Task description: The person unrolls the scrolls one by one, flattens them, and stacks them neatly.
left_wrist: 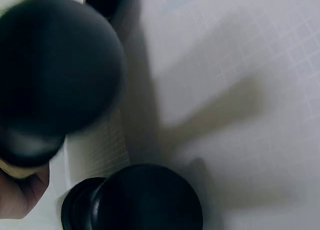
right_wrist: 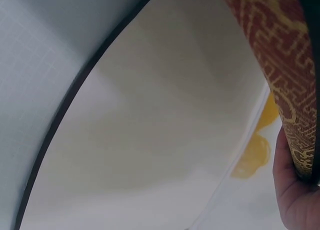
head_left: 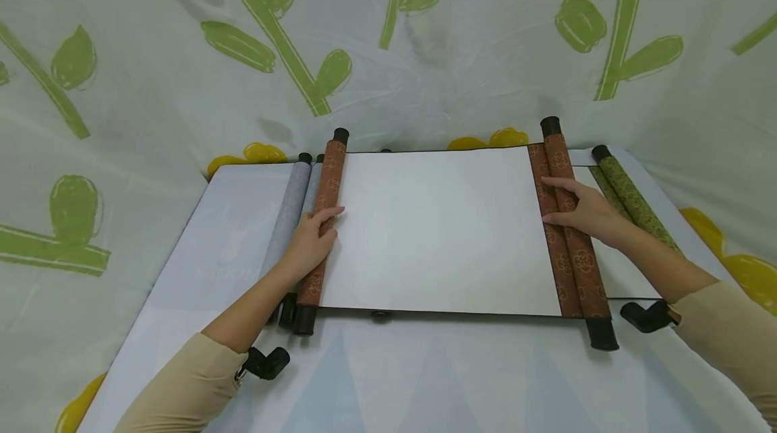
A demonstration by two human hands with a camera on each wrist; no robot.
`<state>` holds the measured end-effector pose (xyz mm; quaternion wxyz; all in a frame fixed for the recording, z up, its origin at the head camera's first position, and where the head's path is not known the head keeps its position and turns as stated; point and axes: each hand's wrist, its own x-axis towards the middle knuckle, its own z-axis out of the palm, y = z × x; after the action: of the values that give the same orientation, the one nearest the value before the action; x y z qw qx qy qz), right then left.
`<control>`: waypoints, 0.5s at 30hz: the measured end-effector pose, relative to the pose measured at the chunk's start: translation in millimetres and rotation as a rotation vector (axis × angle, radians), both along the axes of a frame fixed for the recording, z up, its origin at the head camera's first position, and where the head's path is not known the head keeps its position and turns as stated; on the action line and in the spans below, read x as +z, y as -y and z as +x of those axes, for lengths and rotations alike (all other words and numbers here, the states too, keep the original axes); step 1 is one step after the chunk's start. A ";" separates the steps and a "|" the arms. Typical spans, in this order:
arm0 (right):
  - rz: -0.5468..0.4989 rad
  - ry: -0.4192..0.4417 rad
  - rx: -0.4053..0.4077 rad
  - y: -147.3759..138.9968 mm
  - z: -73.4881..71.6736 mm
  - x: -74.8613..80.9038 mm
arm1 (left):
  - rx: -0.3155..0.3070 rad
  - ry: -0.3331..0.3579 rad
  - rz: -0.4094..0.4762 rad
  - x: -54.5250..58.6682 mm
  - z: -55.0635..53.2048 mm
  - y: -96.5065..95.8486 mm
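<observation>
A hanging scroll with a blank white sheet (head_left: 437,231) lies unrolled between two reddish-brown patterned ends. My left hand (head_left: 306,245) grips its left roller (head_left: 314,278), thumb and fingers around it. On the right, my right hand (head_left: 585,212) holds the thicker right roller (head_left: 583,264), fingertips reaching over onto the brown border. Black knobs cap both rollers. The left wrist view has a large dark knob (left_wrist: 60,65) close up, with part of the left hand below. Red and gold brocade (right_wrist: 280,50) fills the upper right of the right wrist view, beside the right hand's edge.
Beneath and left of the scroll lie grey-blue rolls (head_left: 285,217). To the right a green patterned roll (head_left: 637,204) with a white sheet sits partly under the right forearm. All rest on a pale table (head_left: 182,284) against a leaf-printed cloth backdrop (head_left: 152,82).
</observation>
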<state>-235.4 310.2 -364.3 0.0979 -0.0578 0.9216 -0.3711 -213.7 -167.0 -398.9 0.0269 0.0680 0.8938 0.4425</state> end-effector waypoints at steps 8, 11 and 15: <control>0.020 0.004 -0.001 -5.6 -0.3 -2.2 | 0.009 0.028 -0.043 -2.2 -2.7 -1.1; 0.015 0.011 0.002 -6.8 -0.2 -2.9 | 0.016 0.027 -0.053 -1.1 -2.9 -1.6; -0.002 0.020 -0.001 -8.3 -0.1 -3.3 | 0.005 0.014 -0.059 1.5 -2.8 -2.2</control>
<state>-235.5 318.5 -367.6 0.1067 -0.0536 0.9203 -0.3725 -216.5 -164.8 -397.4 0.0340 0.0618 0.9063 0.4167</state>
